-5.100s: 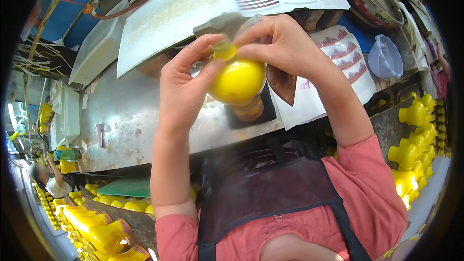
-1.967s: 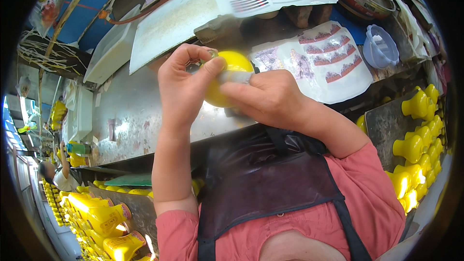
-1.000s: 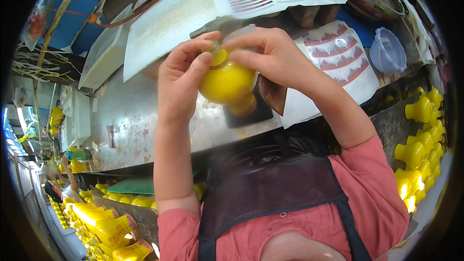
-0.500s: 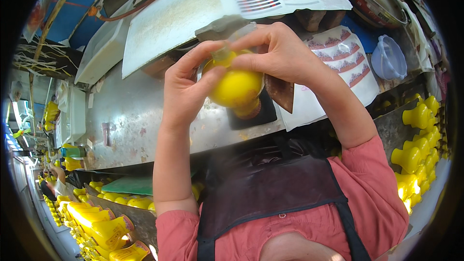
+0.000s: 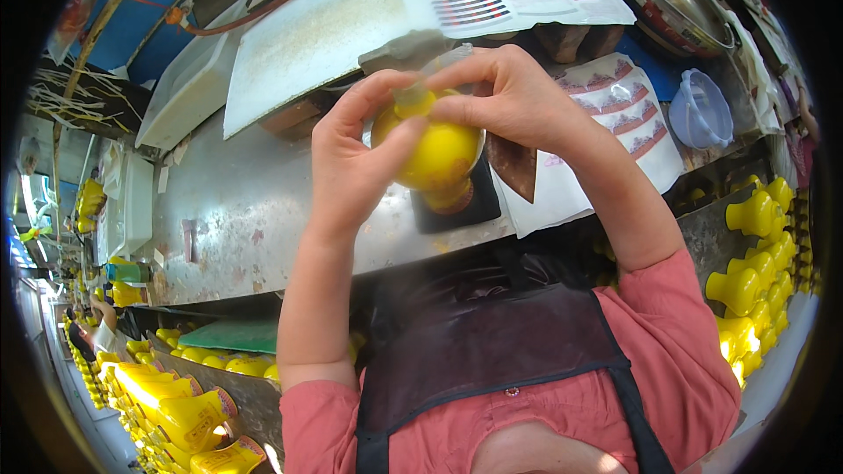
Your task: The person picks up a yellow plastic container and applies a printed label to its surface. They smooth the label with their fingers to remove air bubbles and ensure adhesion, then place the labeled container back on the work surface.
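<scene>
A glossy yellow ceramic bottle with a rounded body and a reddish patterned band round its flared foot stands on a black square pad. My left hand grips its neck from the left, thumb in front and fingers behind. From the right, my right hand closes on the neck and shoulder, its thumb pressed against the yellow surface. A thin translucent film lies at the neck between my fingertips. Part of the film and my farther fingertips are hidden.
Beside the pad lie a brown wedge-shaped piece and patterned decal sheets. Behind are a grey cloth and a white board. A pale blue basket stands right. Yellow bottles line both sides; a person is far left.
My left hand has shifted slightly right along with the bottle's neck. Both hands keep their hold, and the bottle's foot stays on the black pad.
</scene>
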